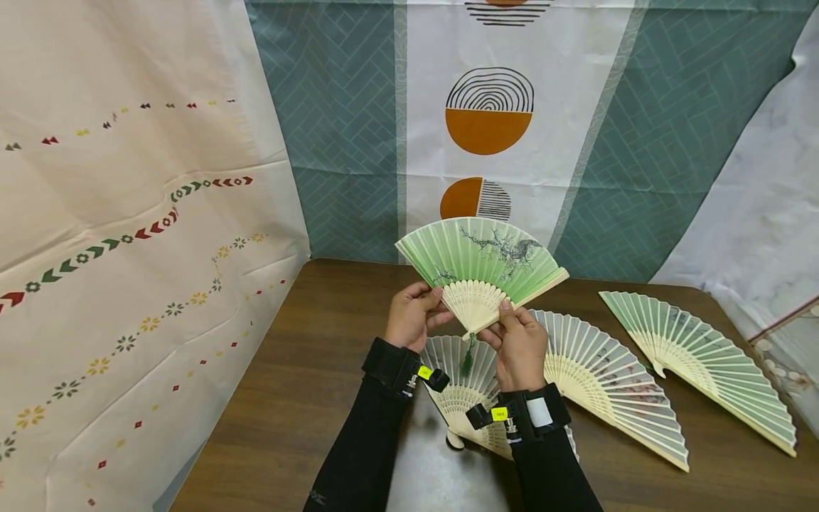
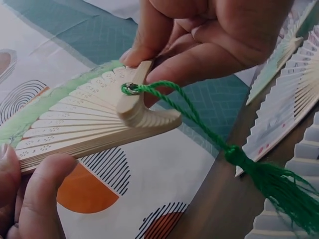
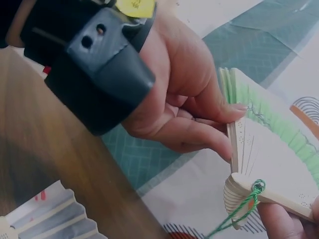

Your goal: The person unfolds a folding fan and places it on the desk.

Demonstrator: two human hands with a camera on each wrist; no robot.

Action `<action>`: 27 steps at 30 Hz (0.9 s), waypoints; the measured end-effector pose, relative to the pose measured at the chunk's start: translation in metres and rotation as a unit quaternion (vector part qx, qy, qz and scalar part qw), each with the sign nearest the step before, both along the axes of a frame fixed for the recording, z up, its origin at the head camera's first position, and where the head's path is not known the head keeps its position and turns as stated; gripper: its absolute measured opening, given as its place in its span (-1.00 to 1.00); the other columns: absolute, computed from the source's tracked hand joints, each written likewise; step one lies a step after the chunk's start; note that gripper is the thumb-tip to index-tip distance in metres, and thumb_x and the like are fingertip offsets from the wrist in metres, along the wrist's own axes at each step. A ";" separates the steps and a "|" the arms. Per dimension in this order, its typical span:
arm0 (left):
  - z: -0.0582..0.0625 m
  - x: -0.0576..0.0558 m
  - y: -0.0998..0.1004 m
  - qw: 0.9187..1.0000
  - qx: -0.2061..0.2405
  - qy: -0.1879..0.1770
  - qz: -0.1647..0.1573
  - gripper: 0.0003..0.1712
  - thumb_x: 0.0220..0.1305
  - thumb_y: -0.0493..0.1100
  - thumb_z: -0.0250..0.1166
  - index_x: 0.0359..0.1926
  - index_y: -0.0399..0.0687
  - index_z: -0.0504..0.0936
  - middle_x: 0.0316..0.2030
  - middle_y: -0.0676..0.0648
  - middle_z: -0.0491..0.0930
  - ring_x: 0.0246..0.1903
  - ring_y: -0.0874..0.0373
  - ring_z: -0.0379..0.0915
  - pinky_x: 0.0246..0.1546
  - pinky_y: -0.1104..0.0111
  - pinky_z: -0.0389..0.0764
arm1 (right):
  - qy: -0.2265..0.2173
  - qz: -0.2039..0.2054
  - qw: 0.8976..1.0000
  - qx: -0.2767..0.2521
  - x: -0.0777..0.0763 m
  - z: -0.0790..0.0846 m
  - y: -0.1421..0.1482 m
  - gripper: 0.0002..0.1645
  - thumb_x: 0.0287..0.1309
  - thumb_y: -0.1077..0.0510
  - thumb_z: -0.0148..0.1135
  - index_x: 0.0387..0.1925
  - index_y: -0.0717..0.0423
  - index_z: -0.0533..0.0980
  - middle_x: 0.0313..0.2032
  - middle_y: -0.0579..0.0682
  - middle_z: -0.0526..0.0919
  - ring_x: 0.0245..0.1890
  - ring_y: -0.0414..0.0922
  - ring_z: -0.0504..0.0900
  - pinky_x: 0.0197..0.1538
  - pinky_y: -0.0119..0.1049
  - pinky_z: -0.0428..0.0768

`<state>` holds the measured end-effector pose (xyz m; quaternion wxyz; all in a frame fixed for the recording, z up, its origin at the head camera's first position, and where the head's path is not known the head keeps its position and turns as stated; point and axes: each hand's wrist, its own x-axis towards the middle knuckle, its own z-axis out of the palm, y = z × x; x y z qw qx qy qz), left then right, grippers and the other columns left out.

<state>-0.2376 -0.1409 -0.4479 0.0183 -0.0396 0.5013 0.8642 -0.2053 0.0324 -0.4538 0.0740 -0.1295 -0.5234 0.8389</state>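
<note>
A green folding fan (image 1: 476,249) with a dark branch print is spread and held up above the table. My left hand (image 1: 412,316) pinches its left edge, where the pale ribs lie stacked, as the left wrist view shows. My right hand (image 1: 523,350) holds the right guard stick near the pivot, thumb on the front. A green tassel (image 2: 261,177) hangs from a cord loop at the pivot. Under my wrists lies a spread white fan (image 1: 463,387), partly hidden by the right arm.
On the brown table (image 1: 288,412), a white fan with reddish print (image 1: 608,373) lies right of my right hand. Farther right is another pale green fan (image 1: 710,363). A patterned cloth (image 1: 345,128) hangs behind the table; a cream cloth (image 1: 128,213) covers the left side.
</note>
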 end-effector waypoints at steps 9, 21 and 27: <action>-0.002 -0.001 0.001 0.999 0.043 0.008 0.011 -0.81 0.71 -0.46 0.18 -0.05 -0.31 0.73 -0.33 -0.05 0.64 -0.40 0.21 0.66 -0.32 0.45 0.92 | 0.004 -0.010 0.999 -0.045 -0.001 0.000 0.001 -0.64 0.82 0.09 0.06 0.15 0.34 0.58 -0.34 -0.08 0.84 -0.30 -0.26 0.93 -0.21 -0.43 0.91; -0.001 -0.001 0.006 0.997 0.066 0.001 0.035 -0.68 0.72 -0.43 0.18 -0.23 -0.12 0.72 -0.34 -0.04 0.62 -0.38 0.19 0.66 -0.31 0.45 0.92 | 0.010 -0.035 0.995 -0.088 0.002 0.002 -0.001 -0.65 0.81 0.06 0.06 0.17 0.26 0.59 -0.30 -0.06 0.82 -0.30 -0.25 0.90 -0.21 -0.42 0.92; -0.002 0.000 0.010 0.996 0.074 0.001 0.047 -0.70 0.72 -0.43 0.18 -0.20 -0.12 0.73 -0.34 -0.03 0.62 -0.37 0.18 0.65 -0.30 0.45 0.92 | 0.013 -0.043 0.992 -0.119 0.003 0.004 -0.001 -0.62 0.80 0.05 0.07 0.19 0.30 0.58 -0.28 -0.03 0.80 -0.30 -0.22 0.88 -0.19 -0.41 0.92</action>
